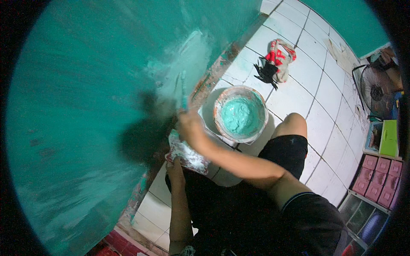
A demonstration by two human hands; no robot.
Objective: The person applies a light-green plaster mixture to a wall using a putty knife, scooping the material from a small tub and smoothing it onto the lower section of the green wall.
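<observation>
My right hand (191, 128) is closed around the handle of a putty knife (184, 87), smeared with teal filler. Its blade is up against the teal wall (94, 77), at a pale, freshly coated patch (194, 53) low on the wall. My left hand (175, 168) grips the edge of a flat, rectangular board (192, 158) with pale filler spread over it. This board is just below my right hand, and the right hand covers part of it. Between the wall and my bent knee stands a round bucket (259, 102), holding thick teal filler (238, 115).
A crumpled red and white bag (282, 59) and a black bundle (267, 70) lie on the white tile floor (294, 100). At the far right are a fan (376, 91), a green box (388, 138) and pink drawers (378, 179). A rough, stained strip (215, 72) edges the wall's foot.
</observation>
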